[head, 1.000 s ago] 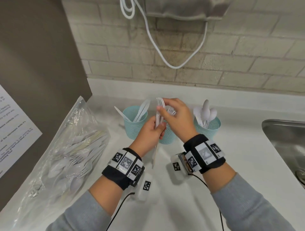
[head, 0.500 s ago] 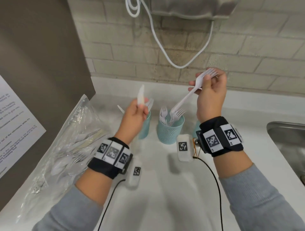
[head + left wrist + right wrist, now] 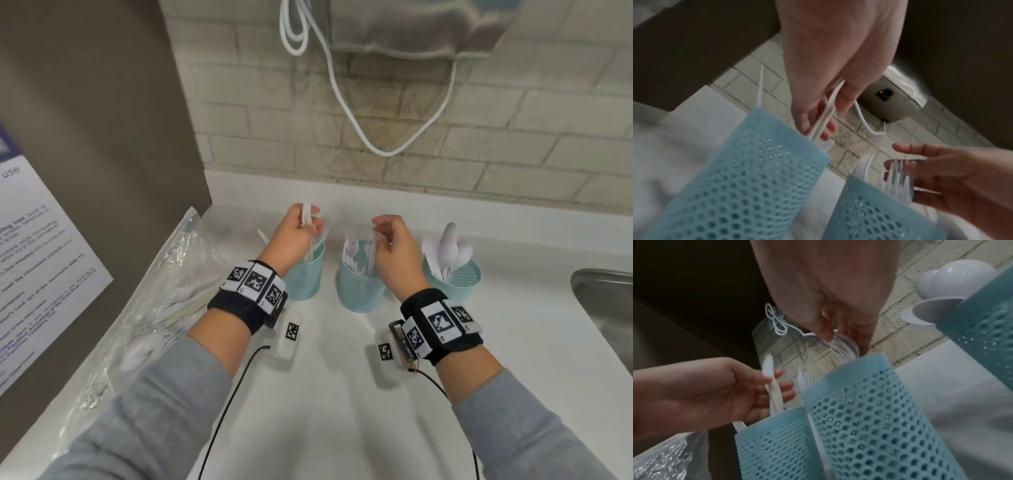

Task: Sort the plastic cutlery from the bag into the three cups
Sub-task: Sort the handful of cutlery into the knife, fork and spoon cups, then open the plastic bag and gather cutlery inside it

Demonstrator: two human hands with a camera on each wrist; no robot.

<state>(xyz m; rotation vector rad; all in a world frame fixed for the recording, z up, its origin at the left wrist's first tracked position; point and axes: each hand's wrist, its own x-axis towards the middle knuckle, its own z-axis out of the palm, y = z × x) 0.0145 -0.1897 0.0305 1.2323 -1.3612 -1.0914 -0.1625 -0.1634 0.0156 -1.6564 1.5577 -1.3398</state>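
Observation:
Three teal mesh cups stand in a row. The left cup [image 3: 305, 277] holds knives, the middle cup [image 3: 358, 291] forks, the right cup [image 3: 454, 282] spoons. My left hand [image 3: 310, 222] is over the left cup and pinches a white knife [image 3: 827, 110] whose lower end dips into the cup [image 3: 748, 170]. My right hand [image 3: 382, 233] hovers over the middle cup [image 3: 869, 410] with loose fingers. A blurred white fork [image 3: 842, 347] is dropping from them among the forks. The clear bag [image 3: 137, 308] of remaining cutlery lies at the left.
A brown panel [image 3: 102, 137] with a paper notice rises behind the bag. A steel sink [image 3: 603, 308] is at the right edge. On the tiled wall hang a grey dispenser [image 3: 411, 27] and a looping white cable [image 3: 342, 102].
Both hands have come down from chest height to the cups. The knife has gone from raised to over the left cup. The fork has left my right hand's pinch at the middle cup.

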